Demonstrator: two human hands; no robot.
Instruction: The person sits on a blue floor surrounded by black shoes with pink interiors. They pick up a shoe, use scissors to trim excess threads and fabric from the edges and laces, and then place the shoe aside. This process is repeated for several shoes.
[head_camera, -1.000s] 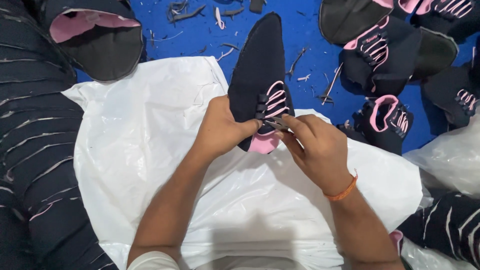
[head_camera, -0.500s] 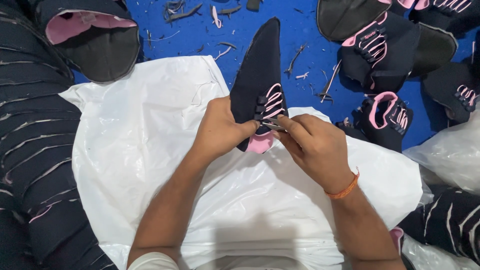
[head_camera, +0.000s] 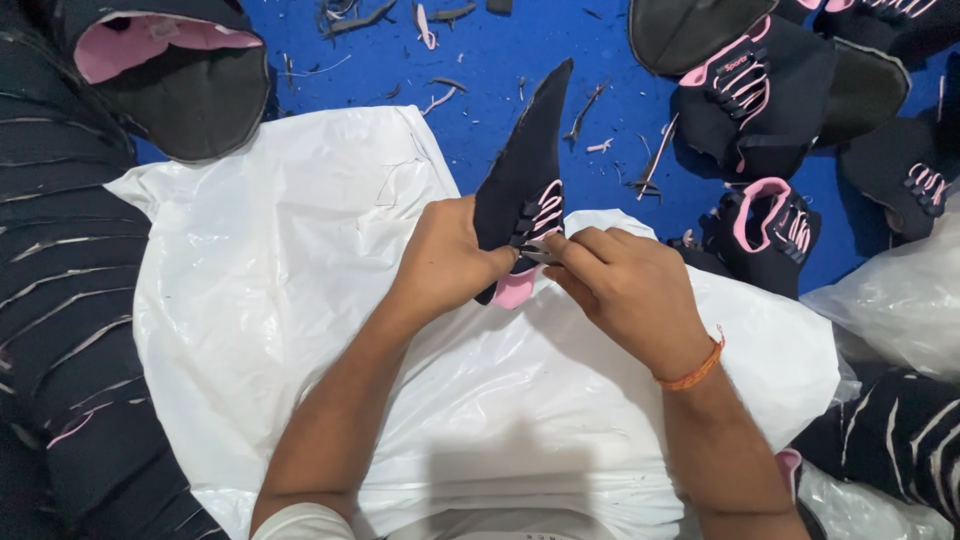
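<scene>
While your left hand clamps the black shoe upper by its heel end, fingers curled tight round the fabric just above the pink collar lining, your right hand pinches a small dark tool at the lace loops, thumb and forefinger closed on it (too small to tell whether it is a snip or a needle). The upper lies toe away from you, half on the white plastic sheet over your lap and half over the blue floor.

Judging by what lies around, you are partway through a batch. Several like uppers with pink loops sit in a heap to your right, and more dark pieces are stacked at your left; which pile is finished cannot be told. Thread and fabric offcuts scattered on the blue floor suggest trimming already done. On this piece, the work at the pink loops looks still in hand.
</scene>
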